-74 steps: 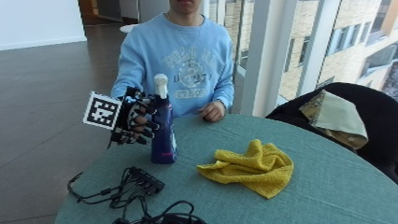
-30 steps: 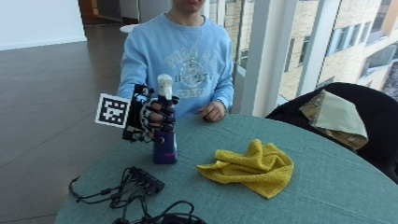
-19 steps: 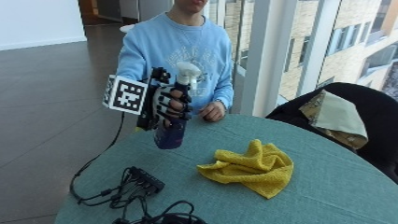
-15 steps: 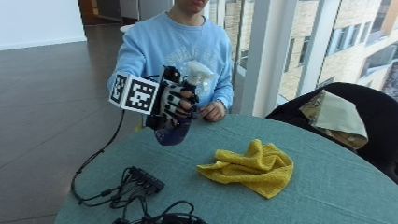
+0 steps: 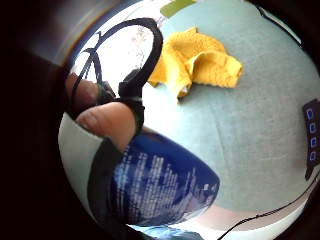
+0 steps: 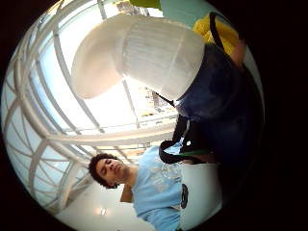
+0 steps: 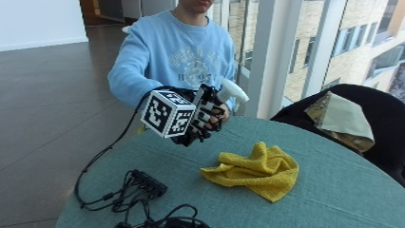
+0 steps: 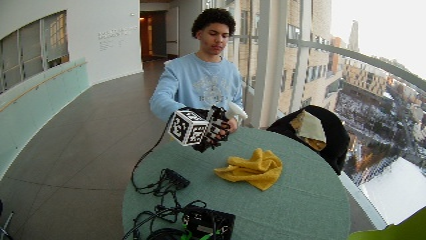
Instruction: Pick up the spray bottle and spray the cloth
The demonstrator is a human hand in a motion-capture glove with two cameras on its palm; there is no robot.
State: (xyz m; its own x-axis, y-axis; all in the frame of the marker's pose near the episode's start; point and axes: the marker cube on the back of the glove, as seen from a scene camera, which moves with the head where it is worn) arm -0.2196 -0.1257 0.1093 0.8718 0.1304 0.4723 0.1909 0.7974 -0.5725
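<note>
My gloved right hand [image 7: 204, 116] grips a dark blue spray bottle with a white spray head [image 7: 230, 90], held in the air above the round green table [image 7: 329, 190] and tilted, nozzle toward the crumpled yellow cloth [image 7: 255, 169]. The cloth lies on the table below and beyond the hand. In the little finger side palm view the bottle's blue body [image 5: 165, 182] fills the space by my fingers [image 5: 102, 122], with the cloth [image 5: 200, 62] farther off on the table. The thumb side palm view shows the white ribbed spray head [image 6: 159, 53] close up on the blue bottle [image 6: 211, 91].
Black cables and a small black box [image 7: 142, 187] lie on the table's near left part. A dark chair with a pale bag on it [image 7: 338, 116] stands at the far right. The person's bare hand is hidden behind the glove. Windows run behind the table.
The hand has lifted the bottle off the table and tilted it, moving it right, toward the cloth. The cloth has not moved.
</note>
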